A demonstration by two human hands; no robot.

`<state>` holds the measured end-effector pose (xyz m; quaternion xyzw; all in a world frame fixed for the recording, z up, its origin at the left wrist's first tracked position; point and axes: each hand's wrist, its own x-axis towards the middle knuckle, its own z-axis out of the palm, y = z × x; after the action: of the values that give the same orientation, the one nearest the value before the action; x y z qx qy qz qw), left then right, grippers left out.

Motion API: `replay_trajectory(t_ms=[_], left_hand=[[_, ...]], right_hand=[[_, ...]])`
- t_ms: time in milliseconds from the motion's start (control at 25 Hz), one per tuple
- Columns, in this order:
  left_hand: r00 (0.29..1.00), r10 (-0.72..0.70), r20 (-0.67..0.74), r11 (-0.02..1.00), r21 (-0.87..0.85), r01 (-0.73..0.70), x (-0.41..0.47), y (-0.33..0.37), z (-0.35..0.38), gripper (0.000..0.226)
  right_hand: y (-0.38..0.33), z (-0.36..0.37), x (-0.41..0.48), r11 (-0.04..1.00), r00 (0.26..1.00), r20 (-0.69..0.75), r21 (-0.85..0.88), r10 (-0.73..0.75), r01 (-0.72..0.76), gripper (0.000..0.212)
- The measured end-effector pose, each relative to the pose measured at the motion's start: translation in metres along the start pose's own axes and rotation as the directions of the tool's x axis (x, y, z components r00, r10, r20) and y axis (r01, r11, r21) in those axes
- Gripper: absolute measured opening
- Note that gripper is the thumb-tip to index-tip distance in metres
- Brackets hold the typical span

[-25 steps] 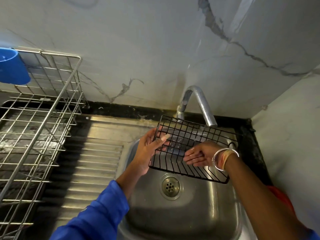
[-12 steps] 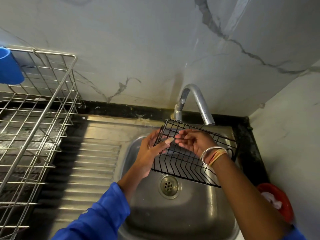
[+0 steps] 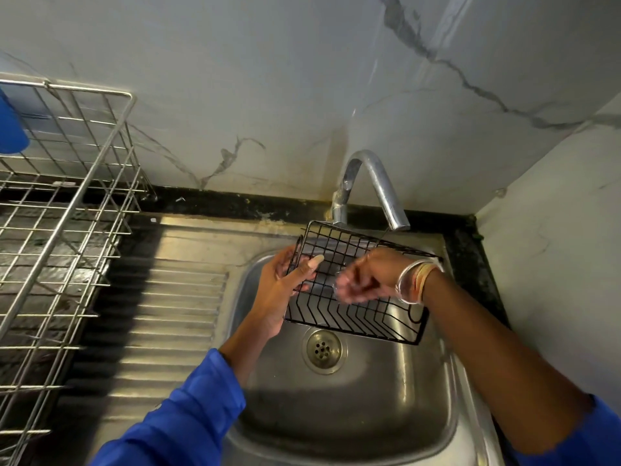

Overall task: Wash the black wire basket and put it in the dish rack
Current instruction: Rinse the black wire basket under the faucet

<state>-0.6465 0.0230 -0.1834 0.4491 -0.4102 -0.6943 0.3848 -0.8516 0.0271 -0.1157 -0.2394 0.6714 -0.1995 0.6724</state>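
Basket held tilted over the sink (image 3: 386, 405), just under the faucet spout (image 3: 386, 196), so any runoff drops into the basin and down the drain (image 3: 322, 350). Black wire basket (image 3: 356, 319) is off the basin floor, open side facing me, far edge up near the spout. My left hand (image 3: 277, 292) grips its left end: fingers wrap round the outside wires, thumb hooks inside. That gives one firm anchor, so the other hand can work.

My right hand (image 3: 364, 280) is over the mesh in the middle, blurred, fingers bent down toward the wires. I cannot tell if they pinch a wire or just rub it. Bangles (image 3: 415, 280) sit at that wrist. I cannot tell whether water is running either.

My guess: wash step, rubbing the grid. Dish rack (image 3: 84, 183) stands well apart on the left past the ribbed drainboard (image 3: 161, 314), and the basket is not in it yet.
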Motion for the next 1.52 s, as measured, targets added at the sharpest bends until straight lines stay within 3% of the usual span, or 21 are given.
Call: replay_trajectory(t_ms=[40,80,120,200,280,360,440,480,520,600,680,760,840,920,960,1040,1120,1280,1400,1480,1520], left_hand=[[1.000,-0.002,-0.004,1.000,-0.003,0.002,0.001,0.001,-0.001,0.057],[1.000,-0.005,-0.003,1.000,-0.004,0.005,0.002,0.002,-0.001,0.054],[1.000,-0.005,-0.005,1.000,-0.007,0.005,0.002,0.003,-0.001,0.052],[1.000,-0.009,-0.027,0.999,-0.031,0.008,0.003,0.003,0.002,0.055],[0.999,-0.022,-0.035,0.998,-0.053,0.020,0.001,0.004,0.003,0.062],[0.999,-0.025,-0.043,0.998,-0.063,0.023,0.001,0.004,-0.002,0.070],[0.998,-0.030,-0.054,0.998,-0.057,0.027,0.002,0.004,-0.007,0.077],[0.998,-0.032,-0.055,0.998,-0.052,0.029,0.001,0.004,-0.008,0.080],[0.998,-0.034,-0.056,0.999,-0.044,0.031,0.001,0.004,-0.007,0.081],[0.998,-0.038,-0.054,0.999,-0.018,0.037,-0.002,0.002,-0.004,0.078],[0.997,-0.045,-0.060,0.999,-0.007,0.044,-0.004,0.002,-0.004,0.069],[0.996,-0.043,-0.080,0.999,-0.002,0.043,-0.006,0.004,-0.010,0.055],[0.992,-0.028,-0.119,1.000,0.006,0.029,-0.006,0.009,-0.017,0.048],[0.987,-0.008,-0.160,0.999,0.031,0.013,-0.004,0.011,-0.023,0.048],[0.985,0.002,-0.175,0.999,0.048,0.007,-0.003,0.011,-0.025,0.051],[0.978,0.026,-0.205,0.996,0.094,-0.007,-0.003,0.009,-0.031,0.069],[0.975,0.013,-0.223,0.990,0.141,0.019,-0.004,0.007,-0.039,0.090],[0.971,0.031,-0.236,0.989,0.150,0.005,-0.009,0.006,-0.053,0.089],[0.966,0.009,-0.259,0.994,0.108,0.019,-0.009,0.006,-0.057,0.085],[0.969,-0.026,-0.247,0.998,0.056,0.041,-0.008,0.004,-0.055,0.073],[0.971,-0.044,-0.236,0.998,0.025,0.052,-0.008,0.001,-0.054,0.073]], right_hand=[[-0.002,-0.005,0.000,0.969,0.998,-0.045,-0.241,0.046,-0.056,0.020],[-0.003,-0.009,-0.002,0.939,0.992,-0.118,-0.336,0.040,-0.078,0.018],[-0.003,-0.013,0.001,0.949,0.982,-0.185,-0.313,-0.026,-0.034,0.020],[-0.004,-0.011,0.002,0.986,0.957,-0.237,-0.041,-0.165,0.160,0.020],[0.003,-0.002,-0.001,0.965,0.972,-0.116,0.141,-0.204,0.219,0.028],[0.006,-0.002,-0.006,0.971,0.988,-0.093,-0.217,-0.120,0.098,0.022],[0.004,-0.007,-0.006,0.891,0.958,-0.249,-0.454,-0.144,0.016,0.020],[0.003,-0.010,-0.003,0.922,0.930,-0.294,-0.375,-0.220,0.100,0.021],[0.001,-0.007,-0.001,0.976,0.927,-0.306,-0.092,-0.217,0.198,0.024],[0.000,0.001,-0.003,0.853,0.965,-0.159,0.451,-0.211,0.261,0.034],[0.004,0.003,-0.007,0.782,0.962,-0.087,0.566,-0.258,0.261,0.037],[0.011,-0.004,-0.006,0.882,0.974,-0.070,0.412,-0.217,0.227,0.034],[0.013,-0.013,-0.007,0.996,0.989,-0.114,-0.027,-0.093,0.090,0.028],[0.012,-0.013,0.000,0.826,0.974,-0.214,-0.561,-0.081,-0.055,0.022],[0.011,-0.009,0.003,0.745,0.939,-0.283,-0.665,-0.193,-0.047,0.021],[0.002,-0.003,0.006,0.881,0.884,-0.338,-0.448,-0.322,0.149,0.020],[0.000,0.003,0.007,0.947,0.914,-0.267,-0.182,-0.305,0.263,0.017],[0.004,0.009,0.009,0.885,0.826,-0.351,-0.319,-0.442,0.338,0.023],[0.001,0.005,0.010,0.893,0.918,-0.219,-0.386,-0.332,0.231,0.016],[-0.002,0.002,0.013,0.859,0.858,-0.350,-0.480,-0.375,0.179,0.017],[-0.002,-0.001,0.015,0.894,0.826,-0.424,-0.403,-0.372,0.196,0.018]])
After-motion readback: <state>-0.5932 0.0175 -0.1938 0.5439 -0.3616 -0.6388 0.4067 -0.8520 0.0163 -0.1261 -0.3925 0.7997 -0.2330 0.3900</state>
